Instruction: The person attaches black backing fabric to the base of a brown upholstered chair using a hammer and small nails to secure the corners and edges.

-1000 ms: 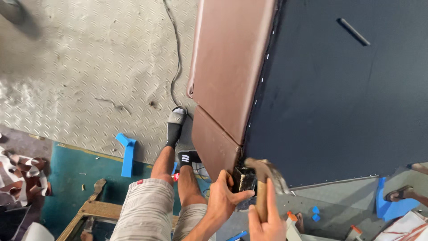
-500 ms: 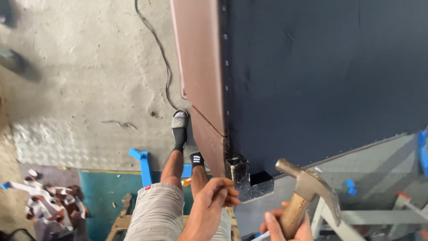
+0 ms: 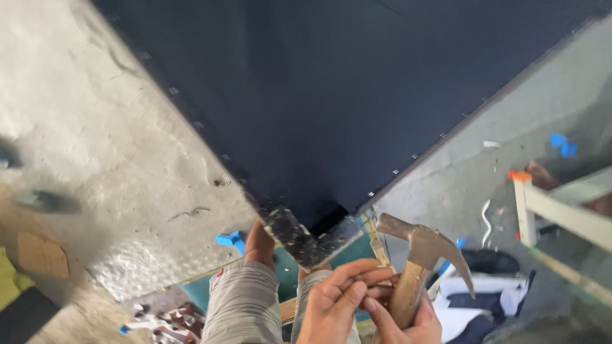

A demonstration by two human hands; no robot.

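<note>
A large dark fabric-covered panel (image 3: 331,95) is filling the upper and middle part of the head view, its nearest corner pointing down toward the person. A row of small staples is running along each of the 2 edges that meet at that corner. A mottled grey metal corner bracket (image 3: 305,239) is sitting on this corner, wrapping it on both sides.

A grey concrete floor (image 3: 76,127) is lying to the left of the panel, with an embossed metal plate (image 3: 159,229) just beside the panel's left edge. A small blue plastic piece (image 3: 231,240) is lying at the plate's near edge, close to the bracket.

The person's knee in light striped shorts (image 3: 245,306) is showing just below the bracket.

The right hand (image 3: 408,318) is gripping a wooden-handled claw hammer (image 3: 417,255), fingers clamped around the handle low down; the metal head is standing just right of the bracket, apart from it.

The left hand (image 3: 335,299) is sitting just below the bracket, fingers drawn together and curled, fingertips (image 3: 363,274) lying against the hammer handle near the right hand. I cannot tell whether it is pinching anything small.

A white wooden rail with an orange end (image 3: 526,210) is standing at the right edge of the view.
</note>
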